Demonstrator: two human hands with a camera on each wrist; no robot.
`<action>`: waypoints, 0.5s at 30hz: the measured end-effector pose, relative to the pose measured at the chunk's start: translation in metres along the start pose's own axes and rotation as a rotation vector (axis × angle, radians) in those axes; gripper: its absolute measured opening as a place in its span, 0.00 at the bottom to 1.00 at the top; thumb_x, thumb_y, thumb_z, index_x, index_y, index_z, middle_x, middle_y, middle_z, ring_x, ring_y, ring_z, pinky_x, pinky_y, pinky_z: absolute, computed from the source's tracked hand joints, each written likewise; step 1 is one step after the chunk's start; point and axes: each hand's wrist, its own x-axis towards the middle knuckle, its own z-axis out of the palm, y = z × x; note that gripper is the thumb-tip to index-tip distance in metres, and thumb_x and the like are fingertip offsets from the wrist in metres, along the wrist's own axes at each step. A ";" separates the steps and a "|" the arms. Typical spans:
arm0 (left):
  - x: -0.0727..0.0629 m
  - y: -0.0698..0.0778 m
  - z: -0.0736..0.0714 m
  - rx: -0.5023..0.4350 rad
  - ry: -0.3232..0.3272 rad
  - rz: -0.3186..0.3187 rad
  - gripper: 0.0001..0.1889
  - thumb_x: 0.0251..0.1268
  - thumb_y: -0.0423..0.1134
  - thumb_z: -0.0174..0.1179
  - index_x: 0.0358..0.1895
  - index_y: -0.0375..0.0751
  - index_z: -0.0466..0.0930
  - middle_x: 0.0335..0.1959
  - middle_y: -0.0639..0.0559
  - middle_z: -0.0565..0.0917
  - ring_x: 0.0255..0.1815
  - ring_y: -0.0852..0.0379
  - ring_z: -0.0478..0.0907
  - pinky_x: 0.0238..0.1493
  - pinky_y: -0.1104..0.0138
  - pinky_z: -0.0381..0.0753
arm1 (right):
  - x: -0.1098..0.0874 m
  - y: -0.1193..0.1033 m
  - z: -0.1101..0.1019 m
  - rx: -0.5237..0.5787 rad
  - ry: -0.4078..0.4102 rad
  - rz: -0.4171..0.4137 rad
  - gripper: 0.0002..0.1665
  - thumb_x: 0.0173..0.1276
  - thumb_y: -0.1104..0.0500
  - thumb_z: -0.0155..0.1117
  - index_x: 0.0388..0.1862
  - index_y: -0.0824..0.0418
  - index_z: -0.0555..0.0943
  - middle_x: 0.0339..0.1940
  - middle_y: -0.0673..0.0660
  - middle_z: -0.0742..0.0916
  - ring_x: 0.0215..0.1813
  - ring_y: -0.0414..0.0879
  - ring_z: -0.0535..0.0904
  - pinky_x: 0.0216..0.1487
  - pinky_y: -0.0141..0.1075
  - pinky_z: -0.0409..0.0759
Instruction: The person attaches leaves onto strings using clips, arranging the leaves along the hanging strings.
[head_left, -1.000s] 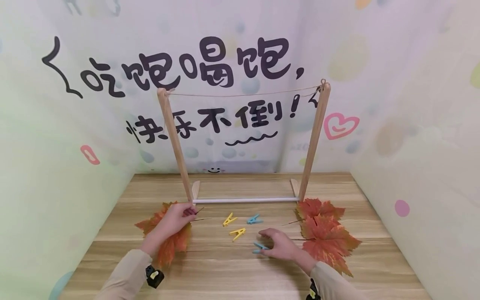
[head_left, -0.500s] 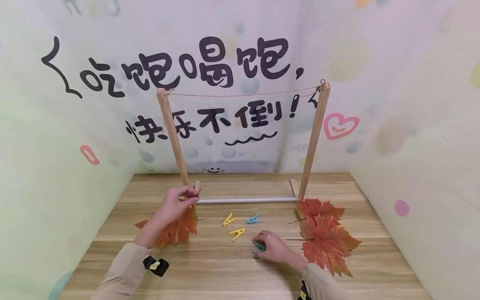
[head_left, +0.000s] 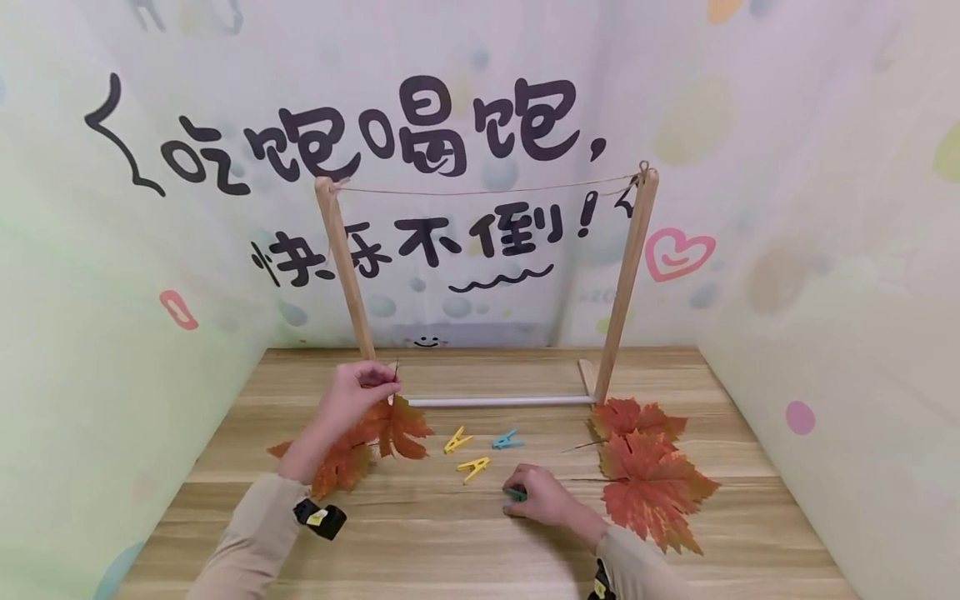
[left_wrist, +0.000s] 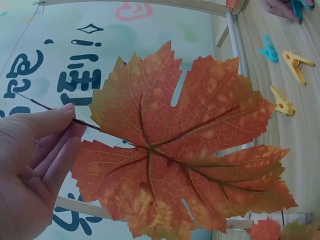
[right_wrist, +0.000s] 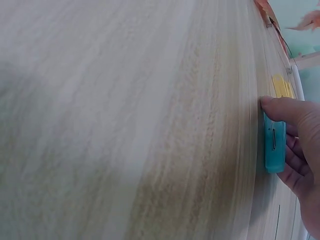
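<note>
Leaf stem, left wrist view: We see the left hand (left_wrist: 25, 172) with thumb and fingers pinched together on the thin dark stem (left_wrist: 86, 123) of an orange-red leaf (left_wrist: 167, 135), its blade spread broadly beyond.
Leaf handling: We judge it light and flexible, its toothed edge easily creased; the wiry stem looks the best hold, though it may roll between fingertips.
Blue clip, right wrist view: We find the right hand (right_wrist: 306, 150) gripping a blue clip (right_wrist: 278, 150) between thumb and curled fingers; whether it is clear of the table (right_wrist: 165, 125) we cannot tell.
Clip handling: We take it for light, hard, smooth plastic with a springy action, best squeezed at the handle ends; which end is held is unclear.
Wooden frame, head view: We place the held leaf at left, hanging below the hand near the foot of the left post (head_left: 347, 271); the held clip sits nearer, right of centre, close to two yellow clips (head_left: 456, 440) (head_left: 474, 470).
Since a second ago: We note the left hand raised and the leaf dangling by its stem; the right hand's fingers, then parted around the clip, now close on it. The yellow clips and the leaves at right (head_left: 656, 479) are unmoved.
</note>
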 end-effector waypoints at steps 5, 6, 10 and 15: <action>0.005 0.002 -0.003 0.040 0.050 0.025 0.07 0.50 0.28 0.65 0.34 0.28 0.82 0.32 0.38 0.84 0.28 0.66 0.79 0.31 0.75 0.79 | 0.001 -0.001 -0.003 0.000 -0.009 -0.003 0.14 0.50 0.57 0.71 0.34 0.62 0.83 0.30 0.48 0.81 0.29 0.35 0.71 0.29 0.24 0.69; 0.006 0.003 -0.004 0.052 0.058 0.024 0.07 0.50 0.29 0.65 0.33 0.29 0.83 0.31 0.39 0.84 0.27 0.65 0.79 0.30 0.75 0.79 | 0.002 -0.002 -0.004 0.002 -0.009 -0.007 0.14 0.49 0.57 0.72 0.34 0.62 0.83 0.30 0.49 0.81 0.30 0.35 0.71 0.29 0.24 0.70; 0.010 0.004 -0.006 0.084 0.070 0.025 0.08 0.50 0.31 0.66 0.33 0.30 0.83 0.30 0.40 0.84 0.26 0.65 0.80 0.28 0.74 0.79 | 0.006 -0.006 -0.015 -0.010 -0.007 -0.027 0.15 0.49 0.58 0.72 0.35 0.63 0.82 0.30 0.50 0.81 0.30 0.37 0.73 0.29 0.25 0.71; 0.016 0.006 -0.008 0.075 0.065 0.014 0.09 0.49 0.33 0.67 0.32 0.29 0.83 0.29 0.41 0.84 0.26 0.66 0.79 0.28 0.74 0.78 | 0.014 -0.012 -0.036 -0.012 0.003 -0.018 0.16 0.49 0.60 0.70 0.36 0.65 0.81 0.30 0.51 0.81 0.32 0.39 0.74 0.31 0.27 0.74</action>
